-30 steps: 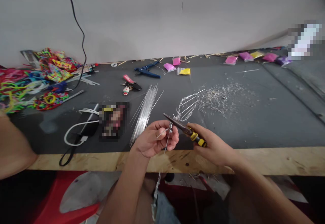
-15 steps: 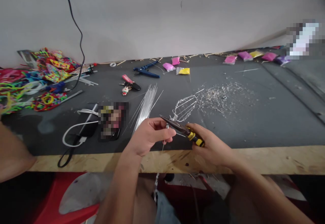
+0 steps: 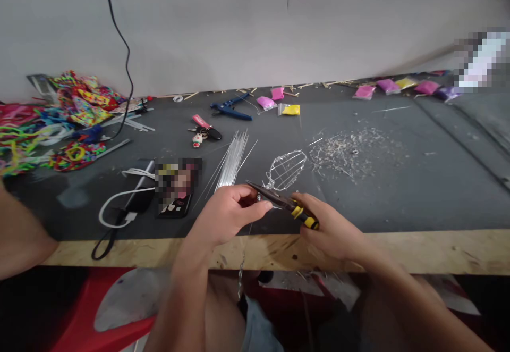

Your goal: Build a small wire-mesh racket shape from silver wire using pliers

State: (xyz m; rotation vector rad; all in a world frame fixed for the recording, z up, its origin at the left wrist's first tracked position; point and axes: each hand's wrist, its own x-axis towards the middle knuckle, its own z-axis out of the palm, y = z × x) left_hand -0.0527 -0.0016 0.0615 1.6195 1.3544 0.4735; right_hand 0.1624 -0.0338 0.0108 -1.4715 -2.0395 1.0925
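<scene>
My left hand (image 3: 235, 212) pinches a small twisted piece of silver wire (image 3: 259, 197) between thumb and fingers, near the table's front edge. My right hand (image 3: 329, 224) is closed round the yellow and black handles of the pliers (image 3: 285, 200), whose dark jaws point left over the wire at my left fingertips. Just beyond the jaws lies a leaf-shaped wire mesh (image 3: 287, 170). A bundle of straight silver wires (image 3: 233, 160) lies behind my left hand. Below the table edge hangs a twisted wire strand (image 3: 240, 277).
Wire clippings (image 3: 350, 152) are scattered to the right. Blue cutters (image 3: 231, 108), keys (image 3: 204, 133) and small coloured packets (image 3: 290, 109) lie further back. At left are a phone (image 3: 175, 211), a white cable (image 3: 104, 208), colourful strings (image 3: 75, 155) and another person's arm (image 3: 24, 235).
Both hands and the pliers have shifted slightly left. The strand below the table edge has swung a little left.
</scene>
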